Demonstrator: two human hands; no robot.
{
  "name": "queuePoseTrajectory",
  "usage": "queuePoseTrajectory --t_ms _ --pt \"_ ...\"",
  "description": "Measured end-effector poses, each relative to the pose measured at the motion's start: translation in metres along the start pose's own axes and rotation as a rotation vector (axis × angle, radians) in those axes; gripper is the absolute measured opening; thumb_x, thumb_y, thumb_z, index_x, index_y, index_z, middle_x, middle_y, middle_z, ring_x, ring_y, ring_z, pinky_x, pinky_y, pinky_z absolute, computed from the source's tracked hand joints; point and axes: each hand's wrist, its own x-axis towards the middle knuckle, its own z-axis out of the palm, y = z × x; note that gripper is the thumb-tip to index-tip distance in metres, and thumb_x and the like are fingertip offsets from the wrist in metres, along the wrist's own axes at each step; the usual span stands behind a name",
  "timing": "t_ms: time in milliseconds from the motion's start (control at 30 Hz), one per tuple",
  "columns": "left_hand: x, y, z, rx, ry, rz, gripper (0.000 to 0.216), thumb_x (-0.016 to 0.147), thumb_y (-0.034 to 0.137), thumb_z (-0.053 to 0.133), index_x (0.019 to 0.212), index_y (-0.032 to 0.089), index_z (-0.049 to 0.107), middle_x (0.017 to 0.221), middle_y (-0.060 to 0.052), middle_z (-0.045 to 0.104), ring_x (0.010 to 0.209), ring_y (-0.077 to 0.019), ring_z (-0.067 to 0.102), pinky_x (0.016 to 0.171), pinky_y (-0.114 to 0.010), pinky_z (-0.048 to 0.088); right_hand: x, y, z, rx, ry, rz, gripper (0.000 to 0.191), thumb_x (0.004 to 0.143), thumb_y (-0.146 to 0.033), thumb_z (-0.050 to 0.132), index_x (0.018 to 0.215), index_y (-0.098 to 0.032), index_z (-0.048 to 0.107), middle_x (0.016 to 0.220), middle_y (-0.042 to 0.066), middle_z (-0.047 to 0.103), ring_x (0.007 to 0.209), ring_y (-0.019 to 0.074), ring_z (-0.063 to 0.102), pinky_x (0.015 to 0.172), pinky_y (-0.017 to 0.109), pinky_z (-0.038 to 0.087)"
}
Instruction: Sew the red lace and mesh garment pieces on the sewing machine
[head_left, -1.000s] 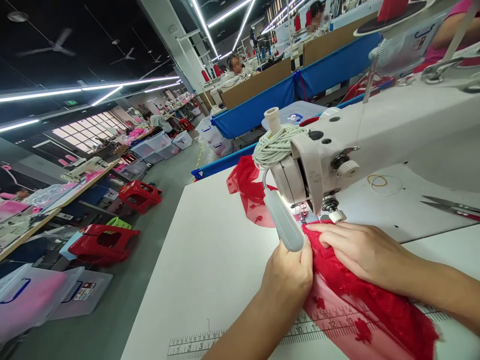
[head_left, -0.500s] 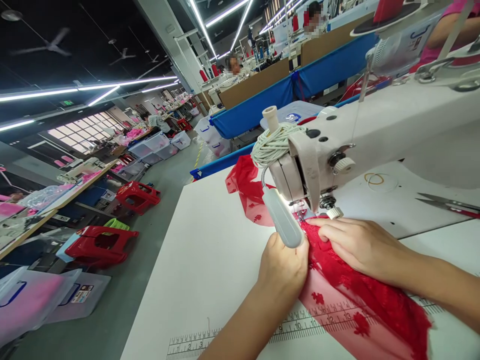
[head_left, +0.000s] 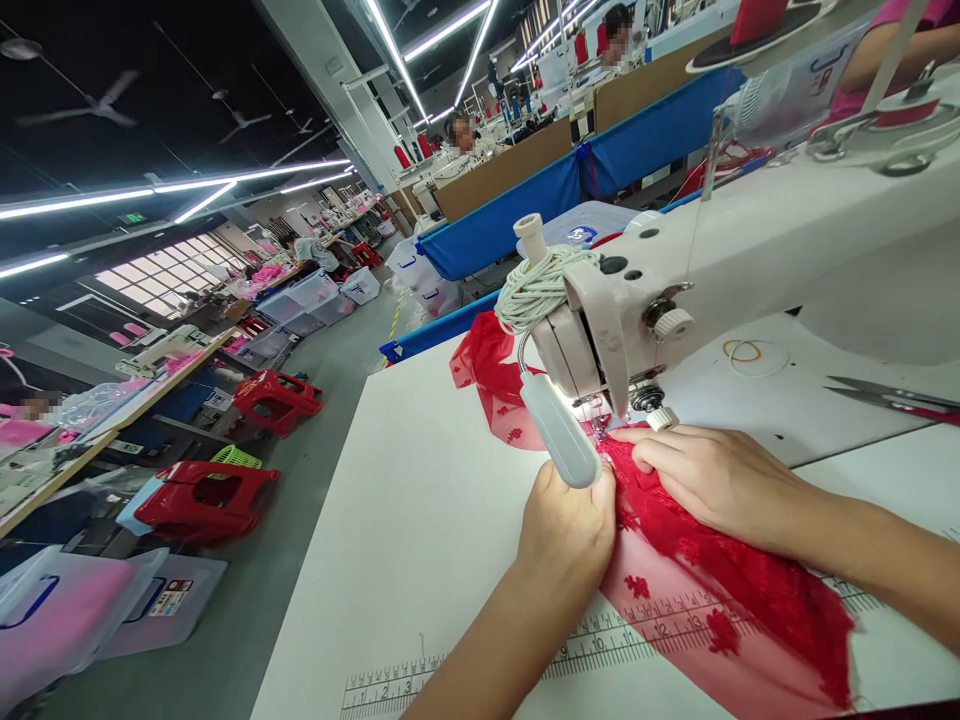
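Red sheer lace fabric [head_left: 679,545] runs under the presser foot [head_left: 599,425] of a white sewing machine [head_left: 720,260] and comes out behind it on the table. My left hand [head_left: 566,520] is closed on the fabric's left edge just in front of the needle, its fingertips partly hidden by a grey clip-on lamp [head_left: 561,430]. On the other side, my right hand [head_left: 720,480] presses on the lace with its index finger stretched toward the presser foot and the other fingers curled over the cloth.
Scissors [head_left: 892,400] lie on the machine bed at the right, near a loose thread loop [head_left: 754,355]. A ruler scale [head_left: 465,665] marks the white table's front. Red stools [head_left: 206,500] and plastic bins [head_left: 67,610] stand in the aisle at left. Other people sit at machines beyond.
The view has shifted slightly. Both hands keep their places on the lace by the presser foot, and the fabric looks nearly the same.
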Motion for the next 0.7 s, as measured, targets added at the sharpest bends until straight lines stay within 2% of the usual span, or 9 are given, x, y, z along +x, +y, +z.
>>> queuePoseTrajectory --t_ms 133,267,400,567,700 --pt "-0.0005 -0.0005 0.0005 0.004 -0.008 0.009 0.027 0.086 -0.007 0.046 0.093 0.015 0.060 0.079 -0.005 0.066 0.076 -0.0193 0.058 0.062 -0.030 0.043 0.0003 0.0008 0.0020 -0.019 0.025 0.002 0.037 0.087 -0.002 0.038 0.094 -0.019 0.070 0.110 0.006 0.078 0.077 0.0197 0.070 0.064 0.032 0.054" --pt "-0.0009 -0.0008 0.0006 0.019 -0.001 0.018 0.027 0.086 -0.008 0.047 0.093 0.015 0.061 0.080 -0.006 0.067 0.075 -0.0191 0.058 0.061 -0.029 0.042 -0.0002 0.0009 0.0026 -0.017 -0.026 0.021 0.037 0.087 -0.004 0.039 0.096 -0.020 0.071 0.107 0.005 0.078 0.078 0.0199 0.070 0.064 0.032 0.054" --pt "-0.0011 -0.0007 -0.0021 0.042 0.007 0.028 0.028 0.086 -0.009 0.047 0.093 0.015 0.060 0.082 -0.006 0.068 0.075 -0.0191 0.058 0.061 -0.029 0.041 -0.0020 -0.0005 0.0039 0.017 -0.060 0.098 0.033 0.085 -0.006 0.044 0.094 -0.023 0.071 0.103 0.005 0.077 0.078 0.0205 0.067 0.066 0.033 0.052" --pt "-0.0008 -0.0010 -0.0062 0.033 0.010 0.042 0.032 0.084 -0.012 0.044 0.089 0.015 0.061 0.078 -0.006 0.066 0.075 -0.0203 0.057 0.059 -0.030 0.039 -0.0020 -0.0002 0.0014 0.008 -0.065 0.086 0.027 0.088 -0.008 0.045 0.088 -0.024 0.066 0.096 0.005 0.077 0.077 0.0215 0.066 0.062 0.033 0.050" --pt "-0.0001 -0.0014 -0.0078 0.025 0.014 0.035 0.031 0.088 -0.009 0.043 0.087 0.015 0.061 0.078 -0.006 0.065 0.075 -0.0201 0.056 0.061 -0.031 0.040 -0.0046 0.0021 0.0051 0.030 -0.060 0.094 0.026 0.089 -0.009 0.048 0.096 -0.025 0.067 0.098 0.003 0.076 0.079 0.0205 0.066 0.065 0.031 0.050"
